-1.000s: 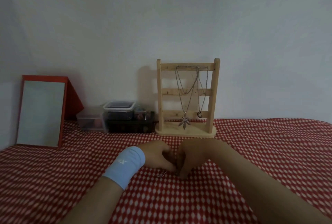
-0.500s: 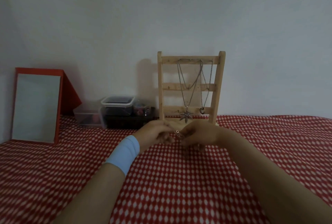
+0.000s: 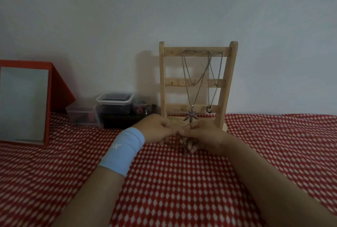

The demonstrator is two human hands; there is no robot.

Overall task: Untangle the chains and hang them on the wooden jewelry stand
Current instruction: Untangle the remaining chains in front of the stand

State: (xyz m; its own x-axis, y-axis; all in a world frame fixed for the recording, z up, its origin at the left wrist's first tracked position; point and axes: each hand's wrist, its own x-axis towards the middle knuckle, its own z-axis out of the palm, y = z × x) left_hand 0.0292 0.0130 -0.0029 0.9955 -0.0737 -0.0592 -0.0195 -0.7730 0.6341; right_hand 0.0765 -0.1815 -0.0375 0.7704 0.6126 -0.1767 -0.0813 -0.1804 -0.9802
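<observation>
Above the red-and-white checked cloth point(image 3: 182, 190) our two hands meet in front of the wooden jewelry stand point(image 3: 197, 84). The left hand point(image 3: 156, 129), above a pale blue wristband point(image 3: 122, 151), and the right hand point(image 3: 202, 135) both have their fingertips pinched shut on a thin chain point(image 3: 182, 140), whose slack hangs in a blurred bunch between them, just over the cloth. Whether it is free of knots we cannot tell.

The risk, as we judge it, is in the pull: drawn apart too hard, any snarl in those fine links could tighten rather than open. A slipped pinch would drop the chain onto the cloth. A careless reach upward could also brush the leaf pendant point(image 3: 190, 116) hanging just beyond our knuckles, or snag the chains already hung from the top rail. To the left, against the wall, sit plastic containers point(image 3: 114, 107) and a red-framed mirror point(image 3: 24, 102).
</observation>
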